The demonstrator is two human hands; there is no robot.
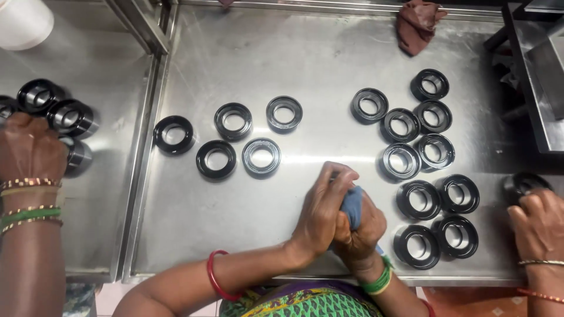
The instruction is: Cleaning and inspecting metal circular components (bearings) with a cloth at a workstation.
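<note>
Setting: Steel surface (329, 64), scuffed and shiny, seen from above; a second steel tray (111, 194) sits just to the left.

Hands: the person's left hand (322, 206) and right hand (359, 230) meet near the front edge, fingers closed tightly around a blue cloth (352, 204). Whether a ring is wrapped inside cannot be told.

Doing it well: judging by the grip, wiping works best with the cloth turned firmly all round while the piece is held low over the surface, so nothing slips.

Left group: five black rings (235, 135) lie flat, well apart from each other.

Right group: ten more rings (424, 164) lie in a close cluster, several touching, just right of the hands.

Neighbours: a co-worker's hand at left (29, 147) rests beside about four rings on the side tray (56, 108); a co-worker's hand at right (537, 226) touches one further ring (524, 183).

Elsewhere: one brown rag (418, 23) lies crumpled at the far edge; a white container (22, 20) shows in the top left corner.
</note>
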